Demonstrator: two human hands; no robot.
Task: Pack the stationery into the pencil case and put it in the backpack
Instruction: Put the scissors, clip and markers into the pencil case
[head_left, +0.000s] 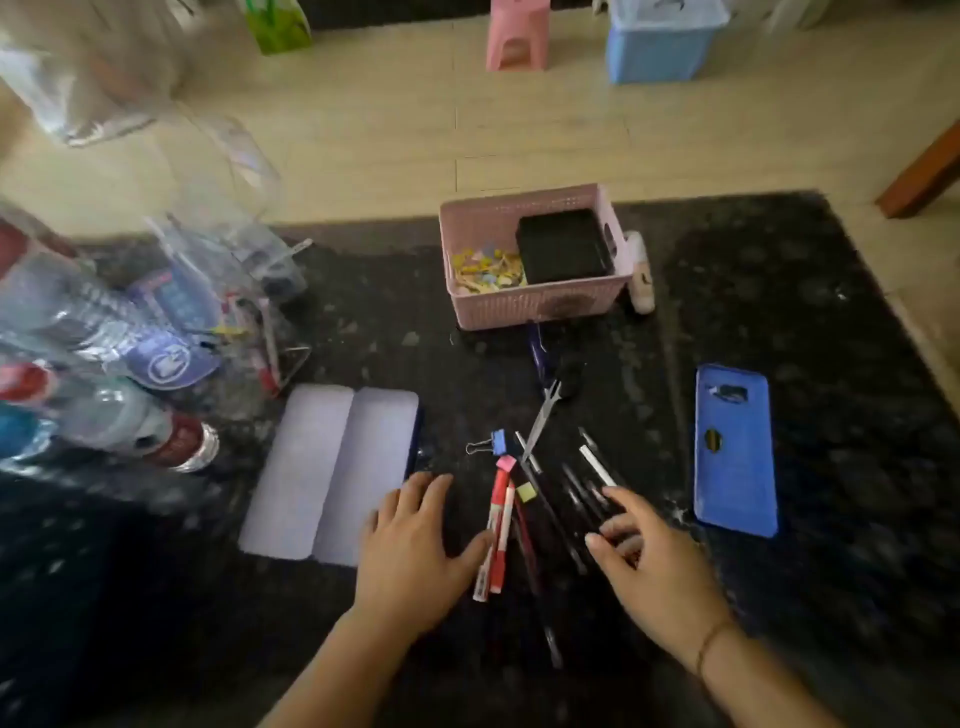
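An open pencil case (332, 473) with a pale lilac lining lies flat on the dark table. To its right lies a heap of stationery: red-and-white pens (500, 525), several dark pens (576, 493), a white stick (597, 465), scissors (545, 415), a blue binder clip (491, 443) and small pink and yellow erasers. My left hand (415, 545) rests palm down between the case and the pens, thumb touching a red-and-white pen. My right hand (649, 556) hovers over the dark pens, fingers curled and apart, holding nothing I can see. No backpack is in view.
A pink basket (540, 306) with coloured clips and a black box stands behind the heap, a glue stick (641, 275) beside it. A blue phone case (735, 447) lies at right. Plastic bottles (104, 395) and clear bags crowd the left. Floor, pink stool and blue bin lie beyond.
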